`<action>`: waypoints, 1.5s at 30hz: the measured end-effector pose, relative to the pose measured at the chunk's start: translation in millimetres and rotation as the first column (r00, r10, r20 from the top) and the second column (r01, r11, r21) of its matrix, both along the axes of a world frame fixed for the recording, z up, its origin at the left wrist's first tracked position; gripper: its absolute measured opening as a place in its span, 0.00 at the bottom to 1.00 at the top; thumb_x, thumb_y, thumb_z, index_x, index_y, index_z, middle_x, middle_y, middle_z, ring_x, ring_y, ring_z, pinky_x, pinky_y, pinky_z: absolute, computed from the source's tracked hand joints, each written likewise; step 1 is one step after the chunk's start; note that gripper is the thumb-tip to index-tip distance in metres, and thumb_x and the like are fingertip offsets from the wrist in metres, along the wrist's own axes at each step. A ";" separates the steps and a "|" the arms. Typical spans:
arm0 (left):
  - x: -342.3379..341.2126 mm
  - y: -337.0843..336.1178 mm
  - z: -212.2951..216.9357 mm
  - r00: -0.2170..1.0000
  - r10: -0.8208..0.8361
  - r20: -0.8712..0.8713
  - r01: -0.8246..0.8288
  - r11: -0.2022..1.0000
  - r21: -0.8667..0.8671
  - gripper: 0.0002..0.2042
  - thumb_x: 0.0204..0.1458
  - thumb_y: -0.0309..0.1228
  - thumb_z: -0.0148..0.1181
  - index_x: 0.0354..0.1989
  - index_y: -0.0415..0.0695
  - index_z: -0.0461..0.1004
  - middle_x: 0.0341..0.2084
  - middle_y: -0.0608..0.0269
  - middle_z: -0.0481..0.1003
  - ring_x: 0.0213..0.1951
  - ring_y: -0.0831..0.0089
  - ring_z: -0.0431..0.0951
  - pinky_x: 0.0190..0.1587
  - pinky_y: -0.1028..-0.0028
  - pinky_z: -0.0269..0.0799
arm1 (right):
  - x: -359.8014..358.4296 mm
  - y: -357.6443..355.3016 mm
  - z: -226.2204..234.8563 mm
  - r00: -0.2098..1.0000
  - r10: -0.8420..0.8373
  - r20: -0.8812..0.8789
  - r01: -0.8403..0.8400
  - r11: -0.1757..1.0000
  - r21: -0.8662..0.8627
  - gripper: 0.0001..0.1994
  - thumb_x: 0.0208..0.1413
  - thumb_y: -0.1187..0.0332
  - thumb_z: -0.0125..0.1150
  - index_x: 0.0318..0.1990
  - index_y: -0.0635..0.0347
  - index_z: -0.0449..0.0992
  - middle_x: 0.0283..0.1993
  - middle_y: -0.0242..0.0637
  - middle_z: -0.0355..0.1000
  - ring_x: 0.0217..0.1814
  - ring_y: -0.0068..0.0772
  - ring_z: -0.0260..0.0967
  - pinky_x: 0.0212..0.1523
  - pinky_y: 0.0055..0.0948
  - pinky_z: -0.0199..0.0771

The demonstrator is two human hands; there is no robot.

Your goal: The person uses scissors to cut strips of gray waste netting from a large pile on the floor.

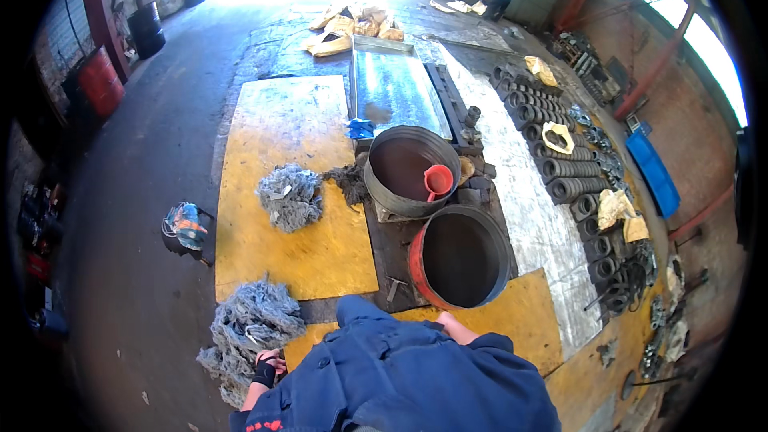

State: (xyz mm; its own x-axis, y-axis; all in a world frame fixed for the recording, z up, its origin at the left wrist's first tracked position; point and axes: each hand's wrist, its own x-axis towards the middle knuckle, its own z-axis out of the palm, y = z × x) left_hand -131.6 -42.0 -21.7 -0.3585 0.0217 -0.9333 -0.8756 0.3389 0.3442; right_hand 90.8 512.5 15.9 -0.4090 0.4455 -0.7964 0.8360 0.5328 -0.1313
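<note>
A big heap of tangled grey cotton waste (254, 324) lies at the lower left. My left hand (274, 362), with a black band at the wrist, is at its right edge, fingers curled into the strands. Bare skin of my right hand (454, 326) shows beside a cut-down red drum (419, 270) with dark contents. Its fingers are hidden from view. Beyond that drum stands a grey round tub (382, 186) of brown liquid, with a red dipper (437, 181) at its right inner side. A smaller clump of cotton waste (290, 196) rests on the yellow sheet (272, 128).
A long metal tray (400, 84) lies beyond the tub, with tan sacks (364, 26) behind it. Rows of dark metal rings (572, 168) line the right. A stool with a colourful cloth (186, 226) stands left. Another person (496, 2) bends far off.
</note>
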 end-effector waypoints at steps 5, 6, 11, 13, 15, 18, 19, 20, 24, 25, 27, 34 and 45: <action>-56.7 79.0 2.5 1.000 0.001 0.023 -0.007 0.968 0.250 0.08 0.50 0.31 0.57 0.30 0.39 0.68 0.20 0.50 0.72 0.12 0.66 0.68 0.12 0.72 0.62 | -60.4 31.7 27.5 0.973 -0.054 0.225 0.059 0.998 -0.018 0.07 0.44 0.68 0.58 0.24 0.61 0.78 0.24 0.41 0.75 0.23 0.33 0.73 0.28 0.34 0.75; -78.3 83.5 1.7 1.000 -0.001 0.009 -0.001 0.974 0.228 0.08 0.49 0.31 0.57 0.30 0.39 0.68 0.20 0.51 0.72 0.13 0.67 0.68 0.13 0.72 0.62 | -85.4 32.0 22.9 0.967 -0.040 0.253 0.052 0.998 -0.042 0.07 0.45 0.69 0.57 0.23 0.61 0.78 0.22 0.39 0.74 0.21 0.33 0.73 0.27 0.34 0.75; -165.1 100.9 -14.4 0.998 0.043 -0.056 -0.033 0.986 0.165 0.09 0.49 0.33 0.57 0.28 0.39 0.69 0.20 0.56 0.72 0.16 0.69 0.69 0.16 0.71 0.64 | -251.1 92.8 -43.2 0.981 0.163 0.109 -0.154 0.984 -0.088 0.06 0.39 0.66 0.60 0.20 0.57 0.79 0.19 0.38 0.73 0.22 0.33 0.73 0.28 0.32 0.74; -194.0 96.7 -11.6 0.988 0.110 -0.112 -0.096 0.988 0.120 0.09 0.49 0.33 0.57 0.28 0.39 0.70 0.20 0.58 0.72 0.17 0.70 0.69 0.18 0.71 0.64 | -328.1 86.7 -55.6 0.916 0.377 -0.135 -0.383 0.924 -0.018 0.06 0.35 0.63 0.62 0.19 0.53 0.79 0.18 0.36 0.72 0.24 0.32 0.72 0.30 0.31 0.73; -208.7 99.0 -19.3 0.976 0.139 -0.165 -0.121 0.986 0.116 0.09 0.49 0.34 0.57 0.27 0.39 0.70 0.20 0.60 0.72 0.18 0.71 0.69 0.19 0.71 0.65 | -402.3 77.6 -39.5 0.867 0.443 -0.227 -0.456 0.890 -0.006 0.06 0.35 0.62 0.61 0.19 0.52 0.79 0.21 0.37 0.74 0.25 0.35 0.73 0.31 0.33 0.73; -194.5 92.2 -61.5 0.934 0.158 -0.322 -0.136 0.987 0.090 0.10 0.49 0.35 0.57 0.26 0.39 0.71 0.20 0.62 0.72 0.20 0.72 0.69 0.22 0.70 0.66 | -464.0 42.7 -67.9 0.836 0.539 -0.103 -0.544 0.839 -0.026 0.08 0.35 0.61 0.64 0.22 0.52 0.80 0.26 0.38 0.76 0.28 0.38 0.74 0.34 0.34 0.74; -189.7 88.2 -78.3 0.899 0.130 -0.417 -0.124 0.991 0.042 0.10 0.49 0.35 0.57 0.26 0.39 0.71 0.20 0.63 0.72 0.20 0.73 0.69 0.22 0.70 0.66 | -489.5 27.1 -58.3 0.788 0.608 -0.101 -0.615 0.786 -0.064 0.09 0.36 0.60 0.65 0.25 0.53 0.80 0.26 0.39 0.76 0.29 0.37 0.74 0.35 0.33 0.74; -187.4 85.0 -92.5 0.862 0.064 -0.503 -0.085 0.996 -0.019 0.10 0.49 0.35 0.57 0.25 0.39 0.71 0.20 0.64 0.72 0.21 0.73 0.69 0.23 0.70 0.66 | -503.0 12.2 -55.9 0.752 0.652 -0.096 -0.659 0.743 -0.112 0.11 0.36 0.59 0.67 0.27 0.54 0.80 0.27 0.39 0.76 0.31 0.35 0.75 0.36 0.32 0.74; -230.8 120.2 -10.7 0.729 0.629 -0.269 -0.503 0.760 0.412 0.12 0.44 0.33 0.60 0.33 0.39 0.73 0.23 0.63 0.74 0.22 0.75 0.70 0.26 0.74 0.67 | -579.0 -9.8 -65.0 0.727 0.663 -0.177 -0.684 0.676 -0.275 0.12 0.39 0.61 0.70 0.30 0.58 0.80 0.28 0.41 0.77 0.33 0.32 0.75 0.38 0.30 0.73; -228.2 109.9 -7.5 0.700 0.662 -0.268 -0.550 0.739 0.389 0.11 0.42 0.31 0.60 0.32 0.39 0.74 0.22 0.63 0.74 0.23 0.74 0.72 0.27 0.74 0.68 | -608.6 -43.3 -31.9 0.646 0.745 -0.168 -0.753 0.585 -0.301 0.11 0.42 0.62 0.69 0.31 0.57 0.80 0.29 0.41 0.77 0.33 0.32 0.75 0.38 0.30 0.73; -247.8 101.8 23.0 0.794 0.534 -0.290 -0.501 0.845 0.186 0.09 0.39 0.28 0.60 0.30 0.39 0.75 0.22 0.61 0.76 0.25 0.73 0.75 0.28 0.73 0.70 | -643.4 -64.1 -36.0 0.532 0.825 -0.191 -0.816 0.441 -0.373 0.13 0.43 0.57 0.66 0.30 0.57 0.80 0.30 0.44 0.76 0.36 0.39 0.74 0.40 0.33 0.72; -274.7 85.3 6.8 0.930 0.173 -0.325 -0.188 0.982 -0.014 0.07 0.41 0.29 0.60 0.31 0.44 0.77 0.25 0.60 0.77 0.32 0.69 0.76 0.35 0.70 0.70 | -746.2 -147.5 -38.4 0.024 0.991 -0.129 -0.967 -0.010 -0.254 0.11 0.49 0.59 0.57 0.34 0.55 0.78 0.34 0.48 0.75 0.41 0.50 0.72 0.42 0.40 0.71; -310.3 11.1 37.2 0.806 0.188 -0.561 -0.277 0.958 -0.076 0.21 0.36 0.41 0.55 0.39 0.43 0.76 0.37 0.48 0.74 0.45 0.57 0.73 0.46 0.65 0.69 | -890.8 -403.9 22.5 -0.336 0.859 -0.387 -0.903 -0.411 -0.128 0.09 0.51 0.69 0.52 0.39 0.54 0.76 0.39 0.45 0.74 0.44 0.48 0.71 0.44 0.42 0.70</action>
State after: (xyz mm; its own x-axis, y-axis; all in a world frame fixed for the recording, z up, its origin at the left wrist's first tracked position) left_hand -441.9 -30.9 15.5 -0.7832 -0.2486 -0.5699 -0.6195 0.2344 0.7492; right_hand -800.0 108.6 38.3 -0.0506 -0.7784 -0.6257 -0.7264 0.4587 -0.5118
